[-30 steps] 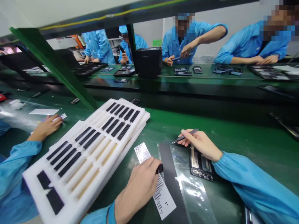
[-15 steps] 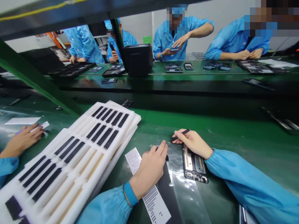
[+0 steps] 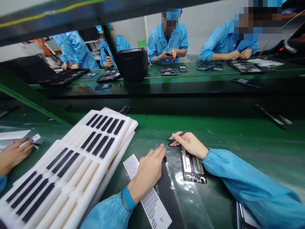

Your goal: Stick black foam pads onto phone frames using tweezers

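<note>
My right hand (image 3: 189, 143) pinches a pair of dark tweezers (image 3: 177, 137), their tip pointing left at the top of a clear film sheet (image 3: 186, 197) with small dots. My left hand (image 3: 150, 168) lies palm down, fingers extended, over a white dotted sheet (image 3: 156, 208) and a black strip (image 3: 168, 200); its fingertips are close to the tweezer tip. An opened phone body (image 3: 194, 168) rests just below my right hand, its top partly covered by it.
White foam trays (image 3: 78, 159) with black strips are stacked at the left. Beyond them is another person's hand (image 3: 17, 156). A device (image 3: 246, 216) lies under my right sleeve. Across the bench, people in blue sit behind phones and a black bin (image 3: 132, 63).
The view has shifted slightly, so the bench items appear further left. Both my hands keep nearly the same pose. Across the bench, the middle person's raised arm has come down to the held phone.
</note>
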Tool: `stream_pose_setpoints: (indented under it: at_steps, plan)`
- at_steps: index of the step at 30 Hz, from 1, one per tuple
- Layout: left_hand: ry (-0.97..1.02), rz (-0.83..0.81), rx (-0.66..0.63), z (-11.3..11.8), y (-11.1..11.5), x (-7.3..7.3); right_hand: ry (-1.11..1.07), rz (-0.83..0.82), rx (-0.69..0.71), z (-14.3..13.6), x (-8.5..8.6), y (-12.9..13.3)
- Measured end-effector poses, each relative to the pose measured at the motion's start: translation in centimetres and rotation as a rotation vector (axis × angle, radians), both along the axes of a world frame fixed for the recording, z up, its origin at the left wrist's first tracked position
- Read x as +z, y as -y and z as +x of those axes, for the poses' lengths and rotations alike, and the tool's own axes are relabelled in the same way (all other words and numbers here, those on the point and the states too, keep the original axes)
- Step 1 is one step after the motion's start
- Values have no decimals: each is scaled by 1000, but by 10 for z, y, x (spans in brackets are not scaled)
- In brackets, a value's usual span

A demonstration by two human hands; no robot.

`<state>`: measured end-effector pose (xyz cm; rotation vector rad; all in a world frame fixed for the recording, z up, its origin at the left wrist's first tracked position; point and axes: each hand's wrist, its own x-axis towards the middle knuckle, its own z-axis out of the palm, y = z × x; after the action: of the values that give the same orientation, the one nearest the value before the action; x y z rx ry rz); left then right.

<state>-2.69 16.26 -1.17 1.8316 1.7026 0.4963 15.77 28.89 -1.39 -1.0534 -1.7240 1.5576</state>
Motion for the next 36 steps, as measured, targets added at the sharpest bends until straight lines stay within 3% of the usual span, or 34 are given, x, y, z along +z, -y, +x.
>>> stream_pose_setpoints:
  at_steps: [4,7,9,12,17,26,31,36]
  plan:
    - [407,-75,194,-1,7,22,-137,48,-55,17,44,16]
    - [722,-246,157,3,23,50,-111,145,-38,29,77,48]
    - [1054,-366,146,8,34,65,-37,242,-26,32,89,69]
    - [1453,-469,136,15,49,77,-8,312,-13,32,90,88]
    - [1480,-476,66,19,60,80,-27,317,7,32,89,94]
    - [1469,-411,56,25,70,80,-33,392,32,35,98,102]
    - [1434,-354,8,30,72,77,-99,445,109,37,103,109]
    - [1312,-351,127,42,77,83,-152,463,83,48,102,114]
